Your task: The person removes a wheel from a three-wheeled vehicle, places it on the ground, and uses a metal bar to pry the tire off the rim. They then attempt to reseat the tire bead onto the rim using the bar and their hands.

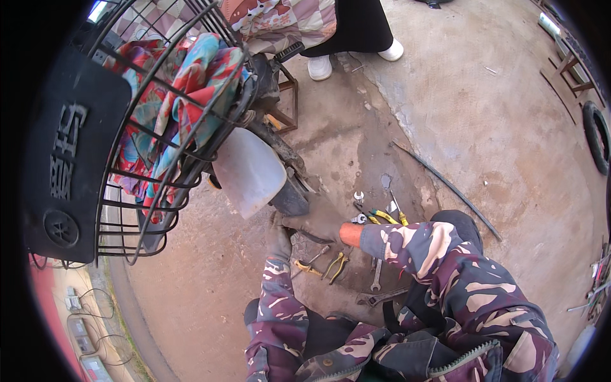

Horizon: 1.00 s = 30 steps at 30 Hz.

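Note:
I am crouched at the wheel end of a two-wheeler with a front basket. My left hand (278, 239), in what looks like a grey glove, is just below the pale mudguard flap (249, 170). Its fingers are too unclear to read. Smeared by motion, my right hand (323, 219) reaches in from the right beside the dark lower end of the wheel part (291, 200). A dark curved strip (312, 236) lies between the hands; I cannot make out its kind. Close below are a yellow-handled screwdriver (308, 267) and yellow-handled pliers (335, 267).
A wire basket (168, 143) with colourful cloth (184, 95) overhangs the left. Several spanners (377, 275) and more yellow-handled tools (385, 216) lie near my right forearm. A long dark rod (449, 191) is on the floor. Someone in white shoes (320, 68) stands behind; a tyre (596, 137) is far right.

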Each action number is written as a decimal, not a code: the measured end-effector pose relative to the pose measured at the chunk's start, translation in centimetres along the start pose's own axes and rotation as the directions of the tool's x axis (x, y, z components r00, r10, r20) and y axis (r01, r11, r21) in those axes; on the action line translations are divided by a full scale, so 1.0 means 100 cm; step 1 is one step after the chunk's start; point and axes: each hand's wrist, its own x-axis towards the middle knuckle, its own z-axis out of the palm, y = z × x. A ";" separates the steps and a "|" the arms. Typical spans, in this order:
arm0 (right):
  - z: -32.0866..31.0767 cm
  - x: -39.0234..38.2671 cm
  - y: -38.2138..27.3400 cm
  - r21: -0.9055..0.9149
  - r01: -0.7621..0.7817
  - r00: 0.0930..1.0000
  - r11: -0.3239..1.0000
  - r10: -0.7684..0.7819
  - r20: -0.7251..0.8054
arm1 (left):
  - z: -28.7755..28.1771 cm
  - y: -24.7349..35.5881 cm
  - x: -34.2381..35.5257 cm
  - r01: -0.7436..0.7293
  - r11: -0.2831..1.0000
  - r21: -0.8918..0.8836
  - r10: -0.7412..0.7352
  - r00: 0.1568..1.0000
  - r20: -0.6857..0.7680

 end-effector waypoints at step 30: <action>-0.033 0.071 0.077 -0.005 0.282 0.942 0.959 -0.276 0.191 | 0.080 0.016 -0.073 -0.542 0.592 0.596 0.689 0.724 -0.027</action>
